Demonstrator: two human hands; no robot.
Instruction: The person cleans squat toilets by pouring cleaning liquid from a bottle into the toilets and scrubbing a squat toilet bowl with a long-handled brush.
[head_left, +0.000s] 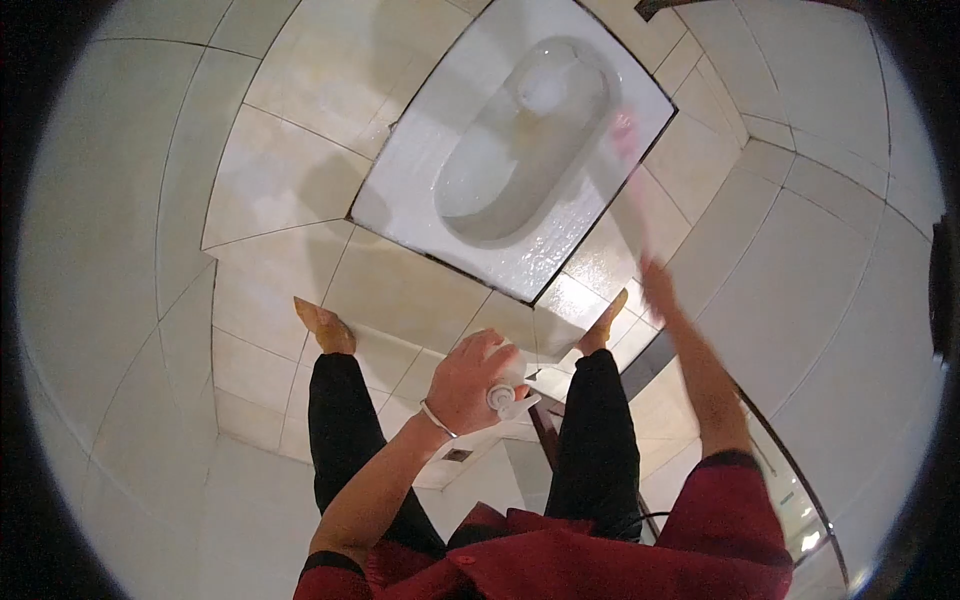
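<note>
My left hand (468,385), with a bracelet at the wrist, is wrapped round a white pump bottle (502,398). The bottle's pump head points up toward me, and my fingers hide much of its body. Out to the right, my right hand (657,290) is closed on the handle of a pink brush (624,132), smeared by motion. The brush head is over the right rim of a white squat toilet (405,195); I cannot tell whether it touches. Inside the bowl, water or foam lies at the far end with a yellowish mark near it.
Beige floor tiles (290,185) surround the toilet, with a wet shine at its near right corner. My bare feet (325,325) stand apart before it. Tiled walls rise at both sides. Behind me are a floor drain (457,455) and a dark-edged glass panel or mirror (790,480).
</note>
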